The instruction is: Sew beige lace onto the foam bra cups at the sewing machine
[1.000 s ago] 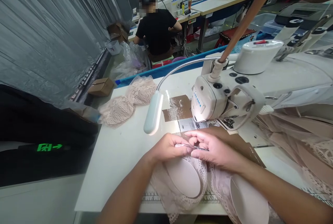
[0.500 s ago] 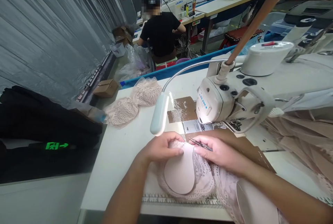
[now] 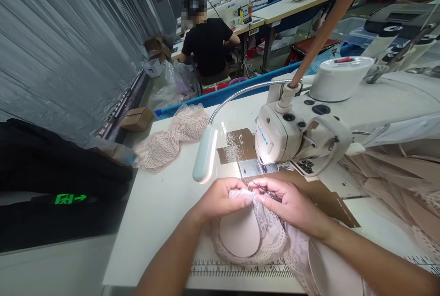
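A pale pink lace bra (image 3: 271,236) lies on the white table below the sewing machine's needle area. My left hand (image 3: 223,200) pinches the top edge of its near cup, thumb over a smooth oval pad (image 3: 239,236). My right hand (image 3: 285,202) meets it there, thumb and fingers closed on the same lace edge. Tucked in that right hand is a slim, pointed metal tool (image 3: 265,190); whether it is tweezers or snips I cannot tell. The second cup with its pad (image 3: 332,271) sits under my right forearm.
A JUKI sewing machine (image 3: 275,135) stands just beyond my hands, with a bendable lamp (image 3: 205,154) at its left. Another lace piece (image 3: 161,149) lies at the table's far left. Beige fabric (image 3: 388,172) is heaped at right. A person in black (image 3: 209,44) sits ahead.
My left thumb has moved right and up to the cup's edge, and both hands' fingertips have come together there. The view has shifted slightly.
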{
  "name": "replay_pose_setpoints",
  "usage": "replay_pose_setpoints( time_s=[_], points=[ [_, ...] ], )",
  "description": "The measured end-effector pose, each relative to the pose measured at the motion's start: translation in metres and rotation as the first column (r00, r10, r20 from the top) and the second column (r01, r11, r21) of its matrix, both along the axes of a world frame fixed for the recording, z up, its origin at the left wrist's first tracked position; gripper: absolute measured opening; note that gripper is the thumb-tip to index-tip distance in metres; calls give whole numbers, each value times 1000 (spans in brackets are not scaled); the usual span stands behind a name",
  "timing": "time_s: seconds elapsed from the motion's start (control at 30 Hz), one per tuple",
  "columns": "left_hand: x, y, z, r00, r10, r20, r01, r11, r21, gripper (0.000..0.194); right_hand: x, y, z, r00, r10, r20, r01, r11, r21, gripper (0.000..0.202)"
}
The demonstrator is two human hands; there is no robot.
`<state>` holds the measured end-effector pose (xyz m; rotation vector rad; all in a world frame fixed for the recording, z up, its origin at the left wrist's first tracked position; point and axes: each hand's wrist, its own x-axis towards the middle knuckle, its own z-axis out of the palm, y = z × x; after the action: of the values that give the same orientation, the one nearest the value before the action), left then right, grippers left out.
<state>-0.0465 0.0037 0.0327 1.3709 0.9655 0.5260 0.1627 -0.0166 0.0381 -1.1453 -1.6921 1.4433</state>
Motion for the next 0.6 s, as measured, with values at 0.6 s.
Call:
replay_pose_setpoints(
  time_s=[0.6],
  points=[
    [3, -1, -6, 989, 60, 133, -42, 991, -128, 29, 5, 2, -10, 997, 79, -19, -81, 992, -98, 26]
  ],
)
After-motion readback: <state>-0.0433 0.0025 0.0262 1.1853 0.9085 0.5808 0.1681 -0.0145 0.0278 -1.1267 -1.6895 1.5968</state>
